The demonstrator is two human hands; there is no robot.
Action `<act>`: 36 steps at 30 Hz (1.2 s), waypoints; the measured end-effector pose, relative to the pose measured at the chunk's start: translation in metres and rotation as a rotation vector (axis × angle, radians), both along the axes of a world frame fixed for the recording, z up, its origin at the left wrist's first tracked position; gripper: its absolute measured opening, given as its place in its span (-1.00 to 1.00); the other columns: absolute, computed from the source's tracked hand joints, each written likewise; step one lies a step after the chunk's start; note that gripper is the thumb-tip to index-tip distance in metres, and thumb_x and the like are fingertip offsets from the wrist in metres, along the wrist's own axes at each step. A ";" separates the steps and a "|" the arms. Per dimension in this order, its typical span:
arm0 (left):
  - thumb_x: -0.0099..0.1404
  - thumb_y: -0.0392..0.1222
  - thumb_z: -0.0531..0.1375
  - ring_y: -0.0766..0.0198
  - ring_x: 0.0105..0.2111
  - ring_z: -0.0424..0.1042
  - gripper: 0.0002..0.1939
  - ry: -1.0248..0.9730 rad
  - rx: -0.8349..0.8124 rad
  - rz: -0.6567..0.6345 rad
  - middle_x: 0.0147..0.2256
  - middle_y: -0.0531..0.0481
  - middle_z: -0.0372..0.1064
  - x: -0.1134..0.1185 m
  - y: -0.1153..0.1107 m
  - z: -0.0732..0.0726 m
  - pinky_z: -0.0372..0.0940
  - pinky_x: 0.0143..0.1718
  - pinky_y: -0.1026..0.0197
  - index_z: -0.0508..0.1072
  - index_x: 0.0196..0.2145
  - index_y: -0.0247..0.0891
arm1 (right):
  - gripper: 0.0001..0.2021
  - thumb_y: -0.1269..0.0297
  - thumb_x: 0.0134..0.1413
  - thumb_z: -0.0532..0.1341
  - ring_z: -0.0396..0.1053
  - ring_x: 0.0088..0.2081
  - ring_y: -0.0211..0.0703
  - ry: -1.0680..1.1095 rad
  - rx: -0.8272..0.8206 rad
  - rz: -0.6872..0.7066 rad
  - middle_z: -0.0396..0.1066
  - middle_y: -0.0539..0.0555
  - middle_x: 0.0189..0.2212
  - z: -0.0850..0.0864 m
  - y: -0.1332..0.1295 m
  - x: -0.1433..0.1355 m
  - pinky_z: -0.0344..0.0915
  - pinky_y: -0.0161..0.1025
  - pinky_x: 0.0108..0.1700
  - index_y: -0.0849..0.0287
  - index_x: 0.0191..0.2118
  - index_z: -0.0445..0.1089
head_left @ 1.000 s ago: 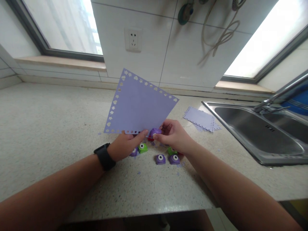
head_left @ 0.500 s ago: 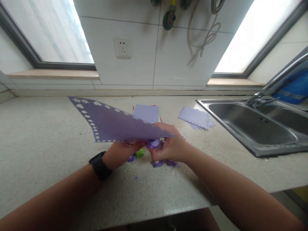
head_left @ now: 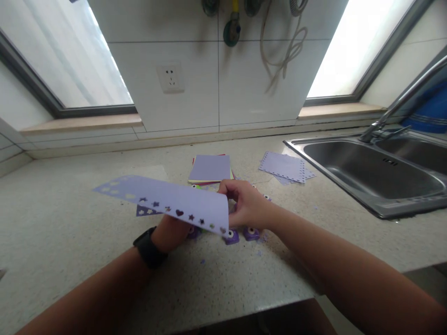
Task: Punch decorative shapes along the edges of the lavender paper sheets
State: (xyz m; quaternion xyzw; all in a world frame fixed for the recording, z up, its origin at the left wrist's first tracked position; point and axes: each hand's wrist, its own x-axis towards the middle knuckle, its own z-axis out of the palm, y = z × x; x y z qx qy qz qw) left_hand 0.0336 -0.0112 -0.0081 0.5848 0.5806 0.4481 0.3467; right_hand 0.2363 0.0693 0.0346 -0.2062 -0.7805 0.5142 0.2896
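up over the bench (head_left: 104,274), the punched purple sheet (head_left: 188,200) bows in a curl, its holes running along the near edge. the left hand (head_left: 174,232) goes in underneath, black watch (head_left: 150,249) at the wrist, fingers lost behind the paper, so no telling what that grip has. and the right hand (head_left: 247,204), fingers bent at the sheet's right end! tips hidden, so that grip can't be called either. just below it, two purple punches (head_left: 231,237) sit on the bench. beyond, a paper stack (head_left: 211,168); over right, punched sheets (head_left: 281,164) lie overlapping near the sink (head_left: 293,145).
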 end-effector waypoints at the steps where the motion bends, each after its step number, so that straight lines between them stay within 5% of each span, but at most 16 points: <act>1: 0.39 0.13 0.16 0.19 -0.49 0.43 -0.57 0.008 0.004 0.024 -0.54 -0.03 0.44 0.001 -0.001 -0.001 0.36 -0.37 0.09 0.50 -0.52 -0.16 | -0.69 0.31 -0.22 0.43 0.22 -0.46 -0.28 -0.004 -0.024 -0.006 0.31 -0.08 -0.52 -0.001 0.001 0.000 0.16 -0.28 -0.43 0.11 -0.42 0.26; 12: 0.44 0.11 0.07 0.26 -0.59 0.30 -0.45 -0.006 0.008 0.089 -0.65 0.03 0.29 0.003 0.006 0.003 0.28 -0.42 0.18 0.48 -0.60 -0.25 | -0.76 0.13 0.12 0.34 0.40 -0.36 -0.19 0.016 -0.141 -0.081 0.48 0.04 -0.38 -0.008 0.025 0.011 0.34 -0.18 -0.26 0.17 -0.23 0.39; 19: 0.40 0.15 0.12 0.27 -0.60 0.33 -0.46 -0.061 -0.034 0.117 -0.61 -0.02 0.39 0.001 0.010 -0.002 0.28 -0.48 0.21 0.49 -0.59 -0.25 | -0.81 0.17 0.17 0.30 0.43 -0.26 -0.08 -0.224 0.244 -0.263 0.55 0.12 -0.25 -0.012 0.035 0.013 0.34 -0.09 -0.17 0.13 -0.15 0.50; 25: 0.37 0.14 0.15 0.33 -0.65 0.29 -0.53 -0.194 -0.017 0.090 -0.60 -0.01 0.43 0.001 0.013 0.002 0.24 -0.54 0.24 0.48 -0.51 -0.28 | -0.81 0.16 0.18 0.31 0.41 -0.13 0.04 -0.351 0.593 -0.231 0.55 0.15 -0.23 -0.016 0.040 0.011 0.26 0.02 0.01 0.11 -0.15 0.54; 36: 0.33 0.17 0.20 0.36 -0.69 0.28 -0.50 -0.280 -0.049 0.104 -0.61 -0.06 0.47 -0.005 0.021 -0.003 0.22 -0.59 0.28 0.51 -0.52 -0.32 | -0.85 0.15 0.20 0.29 0.38 -0.09 0.08 -0.573 0.706 -0.127 0.56 0.07 -0.28 -0.001 0.033 0.020 0.07 0.07 0.01 0.05 -0.21 0.57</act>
